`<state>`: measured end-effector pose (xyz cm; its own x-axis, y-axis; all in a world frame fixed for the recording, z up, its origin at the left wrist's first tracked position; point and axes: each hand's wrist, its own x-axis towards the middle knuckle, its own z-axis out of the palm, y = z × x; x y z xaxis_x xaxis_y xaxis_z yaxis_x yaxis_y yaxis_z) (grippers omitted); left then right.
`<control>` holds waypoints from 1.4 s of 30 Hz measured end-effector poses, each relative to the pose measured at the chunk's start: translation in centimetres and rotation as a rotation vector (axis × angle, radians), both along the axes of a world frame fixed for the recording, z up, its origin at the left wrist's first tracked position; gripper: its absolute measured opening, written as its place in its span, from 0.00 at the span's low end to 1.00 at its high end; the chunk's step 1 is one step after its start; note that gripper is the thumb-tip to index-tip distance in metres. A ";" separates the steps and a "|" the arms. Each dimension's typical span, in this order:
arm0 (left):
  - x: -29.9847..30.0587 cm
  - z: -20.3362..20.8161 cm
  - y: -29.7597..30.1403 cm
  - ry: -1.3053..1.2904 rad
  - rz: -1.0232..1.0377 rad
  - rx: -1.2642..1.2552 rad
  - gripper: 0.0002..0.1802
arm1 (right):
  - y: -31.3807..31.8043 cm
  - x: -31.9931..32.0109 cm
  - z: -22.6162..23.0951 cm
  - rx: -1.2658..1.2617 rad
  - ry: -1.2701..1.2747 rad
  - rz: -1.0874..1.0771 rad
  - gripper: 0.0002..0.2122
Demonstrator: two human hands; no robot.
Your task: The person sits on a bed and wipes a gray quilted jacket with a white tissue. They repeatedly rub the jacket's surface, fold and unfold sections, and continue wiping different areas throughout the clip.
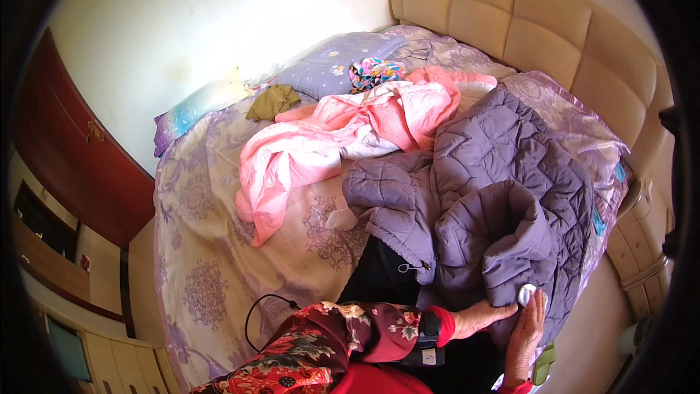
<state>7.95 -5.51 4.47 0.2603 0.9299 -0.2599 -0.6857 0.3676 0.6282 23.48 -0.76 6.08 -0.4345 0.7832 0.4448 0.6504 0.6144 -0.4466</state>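
A purple-grey padded jacket (pixel 510 153) lies spread over the near right side of the bed, its quilted body bunched up. My left hand (pixel 481 318) comes in from the left, its fingers closed on the jacket's near part; the fold hides some of them. Close beside it, my right hand (pixel 528 330) points upward, with a small white wad (pixel 526 295) at its fingers, pressed against the jacket. Whether the wad is tissue or cloth I cannot tell. A drawcord with a toggle (pixel 414 268) hangs from the jacket's left edge.
A pink and white garment (pixel 350 124) lies crumpled mid-bed. Beyond it are a grey-blue pillow (pixel 328 66), an olive cloth (pixel 273 102) and a multicoloured cloth (pixel 375 73). A white scrap (pixel 341 219) rests on the patterned sheet (pixel 204 248). A nightstand (pixel 642 248) stands at right.
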 end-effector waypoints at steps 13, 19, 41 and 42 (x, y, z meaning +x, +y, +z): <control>-1.4 -1.7 -0.2 -0.020 -0.043 -0.015 0.35 | 2.3 1.5 -1.7 -0.056 0.046 -0.050 0.15; -2.2 -1.0 0.0 -0.004 0.001 -0.047 0.36 | 2.1 4.9 -1.9 -0.133 0.276 -0.229 0.16; -0.2 -0.2 2.0 0.093 0.070 -0.012 0.31 | -2.8 -1.6 0.4 0.229 -0.185 0.059 0.20; 0.0 -1.9 1.7 0.227 0.152 0.152 0.28 | -3.8 -2.8 0.6 0.144 -0.217 0.036 0.20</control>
<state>7.94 -3.76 2.54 0.0668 0.9864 -0.1501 -0.5616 0.1615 0.8115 20.69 -4.58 6.65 -0.5586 0.7008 0.4436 0.6978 0.6862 -0.2055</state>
